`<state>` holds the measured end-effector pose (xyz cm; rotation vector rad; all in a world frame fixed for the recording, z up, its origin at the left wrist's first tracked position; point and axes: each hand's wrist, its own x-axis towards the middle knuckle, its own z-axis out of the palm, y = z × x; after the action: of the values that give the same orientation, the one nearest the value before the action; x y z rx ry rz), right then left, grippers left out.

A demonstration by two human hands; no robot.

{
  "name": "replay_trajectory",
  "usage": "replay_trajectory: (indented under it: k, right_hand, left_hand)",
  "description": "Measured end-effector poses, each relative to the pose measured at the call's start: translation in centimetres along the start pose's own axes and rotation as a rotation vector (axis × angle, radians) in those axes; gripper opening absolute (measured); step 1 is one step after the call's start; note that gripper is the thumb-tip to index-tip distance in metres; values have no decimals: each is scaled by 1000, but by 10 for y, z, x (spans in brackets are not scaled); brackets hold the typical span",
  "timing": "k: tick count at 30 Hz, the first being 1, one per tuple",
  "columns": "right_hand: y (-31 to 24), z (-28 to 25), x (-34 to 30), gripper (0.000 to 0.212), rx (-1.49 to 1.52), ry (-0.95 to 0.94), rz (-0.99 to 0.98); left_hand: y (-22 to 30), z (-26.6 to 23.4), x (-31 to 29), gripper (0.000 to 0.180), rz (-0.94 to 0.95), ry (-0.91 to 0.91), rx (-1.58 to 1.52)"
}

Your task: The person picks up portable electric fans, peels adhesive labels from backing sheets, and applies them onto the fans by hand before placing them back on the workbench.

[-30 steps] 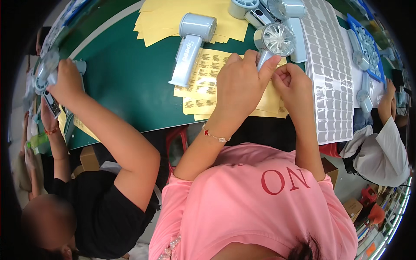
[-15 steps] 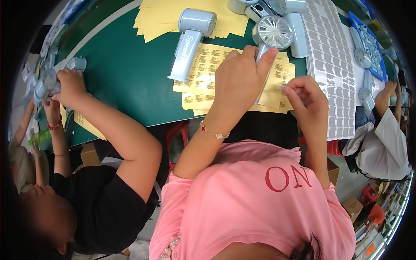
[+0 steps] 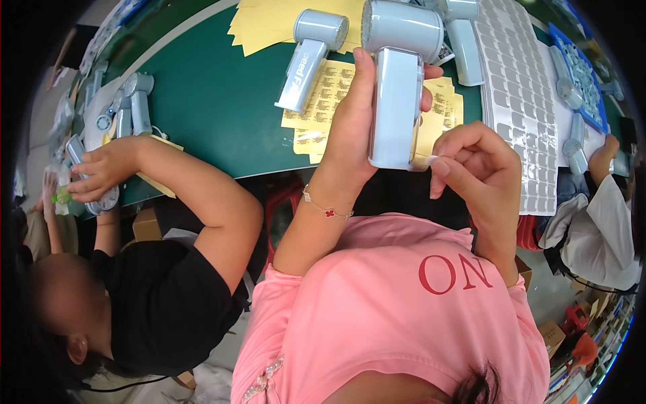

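Note:
My left hand [image 3: 355,124] is wrapped round the handle of a light blue handheld fan [image 3: 397,111], raised over the table's near edge with its round head away from me. The smooth side of the handle faces up. Close to the handle's lower end, my right hand [image 3: 474,158] pinches a small whitish sticker [image 3: 431,160] between thumb and forefinger. Behind the fan lie yellow label sheets [image 3: 328,91] printed with small dark text. A second blue fan [image 3: 311,60] rests on these sheets to the left.
A white sheet of grey stickers [image 3: 518,114] lies to the right, with a blue tray [image 3: 580,81] of small parts beyond. Another fan [image 3: 464,50] lies at the back. On the left, a person in black [image 3: 178,310] works beside the green table [image 3: 195,111].
My left hand has turned the fan over, from its grille side to its smooth side, and brought it nearer. My right hand has moved slightly, still pinching the sticker.

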<state>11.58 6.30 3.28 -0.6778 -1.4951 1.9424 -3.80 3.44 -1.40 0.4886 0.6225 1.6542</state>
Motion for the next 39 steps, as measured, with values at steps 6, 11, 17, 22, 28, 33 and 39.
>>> replay_trajectory:
  k: [6, 11, 17, 22, 28, 33, 39]
  right_hand:
    - [-4, 6, -1, 11, -14, -48, 25]
    - [-4, 9, -3, 11, 3, -53, 68]
    - [-6, 7, -3, 11, -2, -91, 92]
    - [-6, 9, -4, 11, -16, -76, 94]
    - [-6, 12, -5, 11, -7, -67, 99]
    - [-5, 12, -7, 11, -7, -53, 107]
    - [-4, 13, -7, 11, -37, -49, 89]
  left_hand:
    - [-2, 7, -8, 66, 7, -64, 55]
    - [-3, 7, -9, 67, 33, -14, 56]
    - [-2, 8, -11, 67, 6, -30, 70]
    - [-4, 7, -11, 66, -9, -44, 12]
    - [-4, 6, -12, 66, 2, -42, 31]
    - [-4, 7, -12, 65, 11, -43, 32]
    - [-5, 4, -14, 67, 6, -30, 65]
